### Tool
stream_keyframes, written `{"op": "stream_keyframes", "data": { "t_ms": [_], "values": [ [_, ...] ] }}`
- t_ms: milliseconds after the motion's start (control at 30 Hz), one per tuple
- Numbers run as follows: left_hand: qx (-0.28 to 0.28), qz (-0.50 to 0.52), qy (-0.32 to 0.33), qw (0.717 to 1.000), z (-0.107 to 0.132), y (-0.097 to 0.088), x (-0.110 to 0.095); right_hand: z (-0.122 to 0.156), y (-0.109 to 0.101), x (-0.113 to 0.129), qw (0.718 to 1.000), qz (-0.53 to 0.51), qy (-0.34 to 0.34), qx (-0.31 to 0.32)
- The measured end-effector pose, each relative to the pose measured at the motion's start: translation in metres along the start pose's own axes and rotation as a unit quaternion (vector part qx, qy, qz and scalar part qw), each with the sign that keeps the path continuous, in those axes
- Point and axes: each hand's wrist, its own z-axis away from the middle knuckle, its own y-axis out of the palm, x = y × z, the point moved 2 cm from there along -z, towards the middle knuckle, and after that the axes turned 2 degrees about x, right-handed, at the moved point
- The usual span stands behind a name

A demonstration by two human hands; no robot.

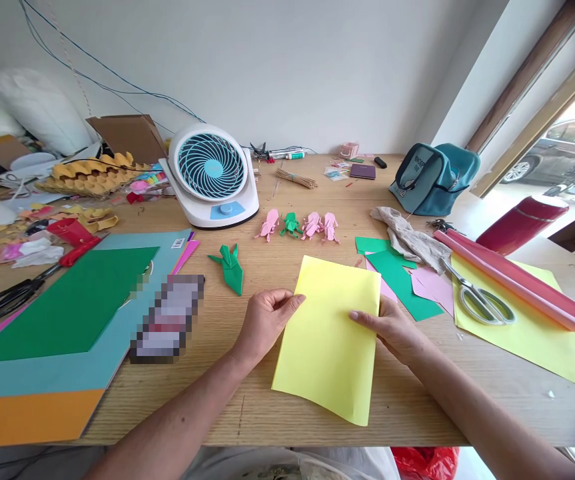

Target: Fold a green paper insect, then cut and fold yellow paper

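A yellow paper sheet (330,337) lies on the wooden table (247,400) in front of me, its near edge curling up slightly. My left hand (267,320) pinches the sheet's left edge, fingers closed on it. My right hand (392,327) grips the right edge, thumb on top of the paper. Just beyond the sheet lie a folded green paper figure (230,267) and a row of small pink and green origami frogs (300,225).
Large green, teal and orange sheets (62,320) cover the left. A white desk fan (212,175) stands behind. Silver scissors (480,300), pink rolled paper (512,280) and green and pink scraps (402,280) lie right. A teal bag (434,177) sits far right; black scissors (12,293) far left.
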Motion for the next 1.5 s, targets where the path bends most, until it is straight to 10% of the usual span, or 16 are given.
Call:
{"op": "stream_keyframes", "data": {
  "t_ms": [667, 1133, 1233, 1333, 1500],
  "values": [
    [0.022, 0.014, -0.016, 1.000, -0.001, 0.005, 0.007, -0.006, -0.007, 0.005, 0.993, -0.083, -0.037, -0.072],
    [0.110, 0.009, -0.070, 0.991, -0.009, 0.001, 0.012, -0.018, -0.018, 0.000, 0.988, 0.050, -0.089, -0.117],
    [0.089, -0.051, -0.057, 0.993, -0.011, 0.001, 0.016, -0.018, -0.028, 0.005, 0.941, 0.222, -0.173, -0.188],
    [0.077, -0.114, -0.054, 0.989, -0.012, 0.000, 0.018, -0.001, -0.017, 0.022, 0.821, 0.424, -0.285, -0.255],
    [0.075, -0.164, -0.031, 0.983, -0.012, 0.000, 0.016, 0.048, 0.064, 0.032, 0.745, 0.584, -0.321, 0.011]
  ]
}}
